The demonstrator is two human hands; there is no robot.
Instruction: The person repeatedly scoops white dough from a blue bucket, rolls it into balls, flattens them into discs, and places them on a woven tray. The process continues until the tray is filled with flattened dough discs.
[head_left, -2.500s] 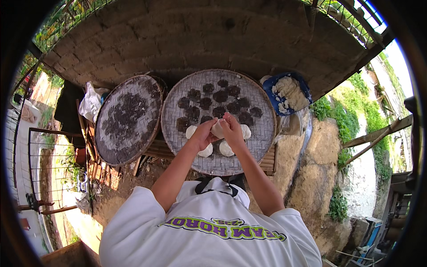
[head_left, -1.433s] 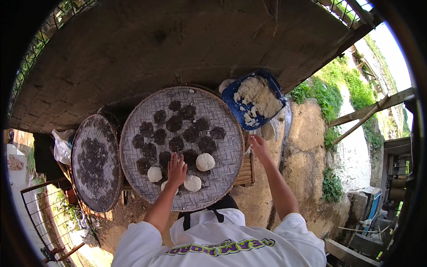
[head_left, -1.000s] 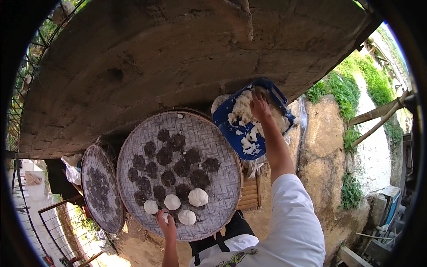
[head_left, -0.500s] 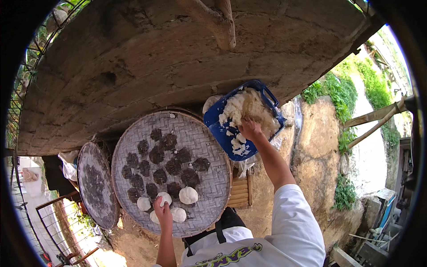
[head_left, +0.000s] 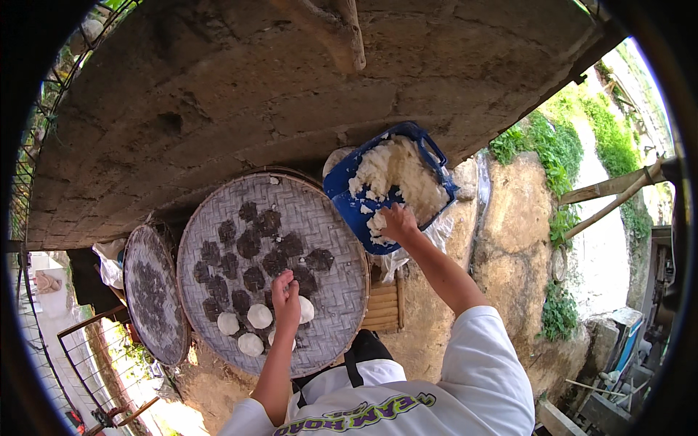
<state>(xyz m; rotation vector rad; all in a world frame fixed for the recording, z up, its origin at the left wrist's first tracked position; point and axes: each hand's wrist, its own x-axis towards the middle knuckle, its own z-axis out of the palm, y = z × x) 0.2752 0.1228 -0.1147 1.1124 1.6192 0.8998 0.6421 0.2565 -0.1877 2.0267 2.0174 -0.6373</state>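
Note:
A round woven bamboo tray (head_left: 211, 192) with dark patches carries several white dough balls (head_left: 259, 316). My left hand (head_left: 286, 298) hovers over the near part of this tray, fingers partly extended and nothing visible in them; its wrist and palm cover parts of two balls. To the right, a blue plastic container (head_left: 339, 190) holds a mass of crumbly white dough (head_left: 407, 171). My right hand (head_left: 398, 224) reaches inside at the near side, its fingers curled on smaller white clumps (head_left: 376, 224). The fingertips are partly hidden there.
A second, smaller woven tray (head_left: 149, 291) stands tilted at the left. Behind everything rises a block wall (head_left: 240, 94) with a wooden branch (head_left: 342, 36) jutting out. Bamboo slats (head_left: 382, 309) and clear plastic (head_left: 436, 236) sit below the container. Wooden poles (head_left: 607, 190) stand at the right.
My left hand has left a dough ball near the tray's front and moved up and right. My right hand has drawn back from the large dough mass toward the container's near side.

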